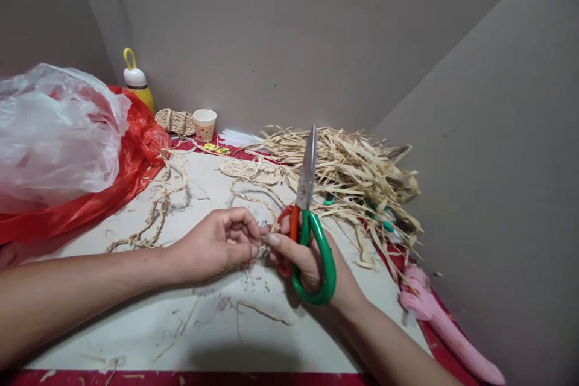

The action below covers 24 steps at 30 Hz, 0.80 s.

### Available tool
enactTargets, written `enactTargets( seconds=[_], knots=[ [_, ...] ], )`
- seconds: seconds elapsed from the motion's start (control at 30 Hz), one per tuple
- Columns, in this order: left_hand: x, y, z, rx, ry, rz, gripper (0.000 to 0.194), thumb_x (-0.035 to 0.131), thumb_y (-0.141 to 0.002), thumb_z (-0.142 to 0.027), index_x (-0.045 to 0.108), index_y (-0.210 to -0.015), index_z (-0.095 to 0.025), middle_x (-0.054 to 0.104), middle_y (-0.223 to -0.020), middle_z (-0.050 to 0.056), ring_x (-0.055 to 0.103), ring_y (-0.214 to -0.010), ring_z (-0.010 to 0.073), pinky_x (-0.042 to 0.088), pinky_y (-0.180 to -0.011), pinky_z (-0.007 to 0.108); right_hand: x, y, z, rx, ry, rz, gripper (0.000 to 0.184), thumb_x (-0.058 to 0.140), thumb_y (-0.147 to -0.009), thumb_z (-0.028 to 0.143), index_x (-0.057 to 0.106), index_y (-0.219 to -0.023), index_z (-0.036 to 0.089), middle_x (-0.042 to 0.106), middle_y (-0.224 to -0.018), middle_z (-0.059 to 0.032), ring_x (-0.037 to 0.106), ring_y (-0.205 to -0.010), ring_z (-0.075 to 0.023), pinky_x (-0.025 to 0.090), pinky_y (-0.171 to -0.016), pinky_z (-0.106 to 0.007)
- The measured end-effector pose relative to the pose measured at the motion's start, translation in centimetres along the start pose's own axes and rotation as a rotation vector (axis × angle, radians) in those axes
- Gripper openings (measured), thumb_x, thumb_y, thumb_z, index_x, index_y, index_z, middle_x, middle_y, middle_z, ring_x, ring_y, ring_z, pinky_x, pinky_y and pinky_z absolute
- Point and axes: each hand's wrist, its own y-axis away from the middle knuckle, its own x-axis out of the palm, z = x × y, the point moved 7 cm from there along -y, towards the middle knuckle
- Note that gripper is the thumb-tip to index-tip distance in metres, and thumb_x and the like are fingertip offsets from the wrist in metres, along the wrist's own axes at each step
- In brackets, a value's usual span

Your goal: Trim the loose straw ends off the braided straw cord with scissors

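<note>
My left hand [226, 238] is closed in a pinch on a braided straw cord [264, 248]. At the cord's other side, the fingertips of my right hand [301, 256] pinch it too, almost touching the left. Scissors [307, 178] with one green and one orange handle loop also sit in my right hand, blades pointing up and away, nearly together. Just beyond my hands lies an oval woven straw sole [251, 170], with cord [253, 196] curving from it. Part of the held cord is hidden by my fingers.
Loose straw strips [357, 163] are heaped at back right, a pink glue gun [446, 325] at the right edge. A straw braid [156, 220] lies left, near red and clear plastic bags [58, 132]. Behind stand a paper cup [205, 125], another woven piece [174, 121] and a yellow bottle [136, 79].
</note>
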Motion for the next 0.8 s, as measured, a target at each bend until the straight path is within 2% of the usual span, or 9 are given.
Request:
enactTargets(
  seconds=[0.07,0.13,0.37,0.6,0.8],
  knots=[
    [0.4,0.2,0.3,-0.023,0.010,0.023,0.016,0.066,-0.075,-0.021,0.052,-0.079,-0.015,0.054,-0.058,-0.003,0.050,-0.054,0.0078,0.039,-0.054,0.021,0.3,0.1,0.0,0.055,-0.070,-0.002,0.043,0.076,-0.061,0.045,0.045,-0.078,0.020,0.058,-0.055,0.0047,0.055,-0.047,-0.0112,0.042,-0.044,-0.021],
    [0.6,0.3,0.6,-0.049,0.006,0.035,0.016,0.064,-0.076,-0.024,0.053,-0.080,-0.014,0.054,-0.056,-0.003,0.050,-0.052,0.0082,0.040,-0.053,0.021,-0.1,0.2,0.5,0.063,-0.085,-0.064,0.045,0.079,-0.058,0.042,0.045,-0.078,0.020,0.057,-0.056,0.0056,0.058,-0.049,-0.0119,0.044,-0.047,-0.021],
    [0.5,0.6,0.6,-0.085,0.015,0.038,0.024,0.066,-0.075,-0.034,0.059,-0.076,-0.010,0.062,-0.064,0.004,0.050,-0.046,0.0065,0.039,-0.045,0.019,-2.5,0.6,1.6,-0.088,-0.102,-0.327,0.042,0.075,-0.065,0.041,0.044,-0.084,0.021,0.057,-0.057,0.0062,0.062,-0.050,-0.0146,0.044,-0.043,-0.021],
    [0.9,0.9,1.0,-0.159,0.018,0.055,0.029,0.067,-0.075,-0.039,0.058,-0.070,-0.011,0.063,-0.062,0.003,0.047,-0.040,0.0042,0.038,-0.039,0.017,-2.9,0.8,2.6,-0.161,0.006,-0.387,0.037,0.073,-0.066,0.041,0.045,-0.081,0.021,0.056,-0.059,0.0069,0.063,-0.050,-0.0140,0.049,-0.048,-0.023],
    [0.1,0.3,1.2,-0.198,0.107,0.051,0.034,0.071,-0.072,-0.037,0.065,-0.093,-0.011,0.068,-0.067,0.005,0.053,-0.043,0.0072,0.044,-0.042,0.019,-4.8,0.7,3.2,-0.214,0.100,-0.487,0.036,0.073,-0.065,0.044,0.049,-0.078,0.020,0.057,-0.060,0.0051,0.062,-0.051,-0.0143,0.050,-0.051,-0.026]
  ],
)
